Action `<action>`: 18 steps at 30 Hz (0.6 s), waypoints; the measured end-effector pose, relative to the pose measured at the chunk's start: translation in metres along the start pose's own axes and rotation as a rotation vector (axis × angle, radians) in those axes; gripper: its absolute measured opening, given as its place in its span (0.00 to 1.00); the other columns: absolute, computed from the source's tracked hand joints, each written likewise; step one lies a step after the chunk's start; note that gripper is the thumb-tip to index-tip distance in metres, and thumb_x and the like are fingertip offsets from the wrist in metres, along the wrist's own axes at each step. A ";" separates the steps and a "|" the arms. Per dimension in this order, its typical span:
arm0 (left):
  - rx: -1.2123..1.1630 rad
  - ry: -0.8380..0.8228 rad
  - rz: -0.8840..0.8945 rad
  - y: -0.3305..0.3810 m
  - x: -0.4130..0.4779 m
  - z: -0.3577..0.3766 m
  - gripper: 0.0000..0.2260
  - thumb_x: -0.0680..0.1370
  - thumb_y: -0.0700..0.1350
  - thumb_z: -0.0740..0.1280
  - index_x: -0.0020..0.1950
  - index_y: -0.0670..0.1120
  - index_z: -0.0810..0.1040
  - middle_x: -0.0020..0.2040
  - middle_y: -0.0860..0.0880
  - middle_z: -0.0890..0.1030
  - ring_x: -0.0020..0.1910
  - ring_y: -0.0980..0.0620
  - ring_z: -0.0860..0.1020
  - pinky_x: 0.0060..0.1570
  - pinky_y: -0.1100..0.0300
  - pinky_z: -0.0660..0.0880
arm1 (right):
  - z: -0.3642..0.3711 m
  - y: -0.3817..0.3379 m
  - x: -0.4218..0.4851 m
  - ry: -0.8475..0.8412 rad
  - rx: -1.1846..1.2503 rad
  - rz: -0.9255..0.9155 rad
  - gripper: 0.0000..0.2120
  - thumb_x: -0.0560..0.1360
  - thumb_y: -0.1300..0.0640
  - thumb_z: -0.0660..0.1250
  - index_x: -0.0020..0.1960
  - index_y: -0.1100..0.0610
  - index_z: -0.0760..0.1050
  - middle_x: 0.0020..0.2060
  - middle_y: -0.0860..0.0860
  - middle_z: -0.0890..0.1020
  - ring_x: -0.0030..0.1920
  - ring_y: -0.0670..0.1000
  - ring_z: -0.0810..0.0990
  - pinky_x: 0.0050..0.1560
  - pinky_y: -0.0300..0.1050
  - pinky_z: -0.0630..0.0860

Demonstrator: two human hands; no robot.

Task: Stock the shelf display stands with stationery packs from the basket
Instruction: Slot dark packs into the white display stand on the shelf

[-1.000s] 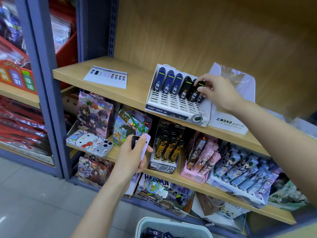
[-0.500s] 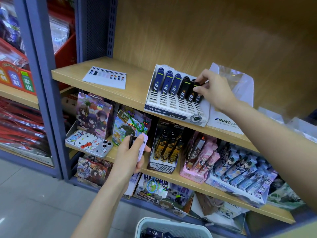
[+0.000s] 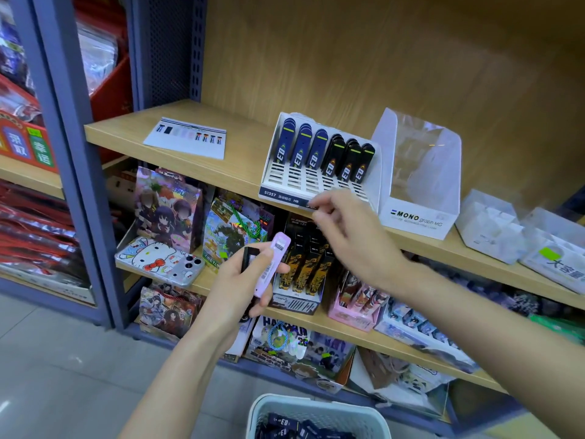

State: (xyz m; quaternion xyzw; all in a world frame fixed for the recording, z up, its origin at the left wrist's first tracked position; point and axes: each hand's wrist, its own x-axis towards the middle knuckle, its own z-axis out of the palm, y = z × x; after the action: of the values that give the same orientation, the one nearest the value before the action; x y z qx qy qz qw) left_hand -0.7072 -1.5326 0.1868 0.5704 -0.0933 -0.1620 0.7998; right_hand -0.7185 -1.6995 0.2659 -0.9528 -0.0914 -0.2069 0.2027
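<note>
Pale blue slotted plastic basket (image 3: 316,407): cut off by bottom edge. Right hand (image 3: 348,229): motion-blurred, grip unreadable; covers front right corner of white slotted display stand (image 3: 285,180). Black stationery pack (image 3: 248,258): mostly hidden behind left hand (image 3: 240,286).

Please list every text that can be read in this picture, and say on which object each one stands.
"S1357" and "HB": front strip of the white display stand.
"MONO graph MG": front of the clear box.
"E0": dark packs in the stand and in the basket.
Label of the pink pack in the left hand, and the paper sheet: too small to read.
</note>
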 end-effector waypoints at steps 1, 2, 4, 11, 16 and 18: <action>0.005 -0.016 0.015 0.000 -0.001 0.000 0.09 0.80 0.45 0.61 0.56 0.45 0.77 0.36 0.49 0.82 0.18 0.56 0.62 0.20 0.65 0.58 | 0.007 -0.003 -0.007 -0.092 0.025 0.033 0.09 0.80 0.54 0.59 0.58 0.53 0.74 0.46 0.44 0.75 0.43 0.38 0.73 0.45 0.27 0.67; 0.018 -0.033 0.032 0.001 -0.002 0.001 0.08 0.80 0.46 0.61 0.55 0.46 0.77 0.39 0.48 0.83 0.19 0.57 0.62 0.20 0.65 0.57 | 0.012 -0.006 -0.011 -0.171 0.072 0.074 0.09 0.80 0.53 0.59 0.57 0.52 0.75 0.46 0.45 0.76 0.42 0.39 0.75 0.45 0.29 0.70; 0.064 -0.057 0.057 0.000 -0.004 0.002 0.09 0.79 0.46 0.62 0.54 0.45 0.77 0.34 0.51 0.80 0.19 0.57 0.62 0.21 0.65 0.56 | 0.020 -0.010 -0.017 -0.264 0.244 0.184 0.05 0.80 0.53 0.61 0.52 0.51 0.75 0.42 0.49 0.80 0.37 0.45 0.79 0.41 0.38 0.77; 0.134 -0.027 0.151 -0.001 -0.004 0.007 0.07 0.74 0.47 0.69 0.45 0.43 0.78 0.24 0.57 0.69 0.20 0.61 0.64 0.22 0.71 0.59 | 0.007 -0.014 -0.025 -0.259 0.685 0.409 0.03 0.78 0.59 0.63 0.48 0.58 0.74 0.39 0.57 0.81 0.34 0.47 0.82 0.39 0.38 0.80; 0.308 -0.051 0.273 -0.003 -0.003 0.028 0.03 0.73 0.43 0.72 0.45 0.47 0.79 0.38 0.55 0.82 0.35 0.63 0.77 0.36 0.71 0.72 | -0.012 -0.010 -0.041 -0.198 0.744 0.514 0.05 0.77 0.61 0.65 0.52 0.61 0.73 0.45 0.61 0.82 0.38 0.49 0.83 0.43 0.39 0.81; 0.350 -0.078 0.276 -0.004 -0.005 0.038 0.05 0.73 0.44 0.72 0.48 0.48 0.78 0.41 0.52 0.82 0.41 0.59 0.79 0.43 0.69 0.74 | -0.024 -0.006 -0.048 -0.158 0.756 0.543 0.05 0.77 0.64 0.65 0.52 0.60 0.74 0.46 0.61 0.82 0.38 0.48 0.83 0.44 0.38 0.81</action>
State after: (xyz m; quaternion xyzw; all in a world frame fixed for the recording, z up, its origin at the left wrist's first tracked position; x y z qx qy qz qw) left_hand -0.7253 -1.5656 0.1960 0.6757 -0.2283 -0.0542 0.6989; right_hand -0.7717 -1.7085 0.2672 -0.8144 0.0770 -0.0255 0.5746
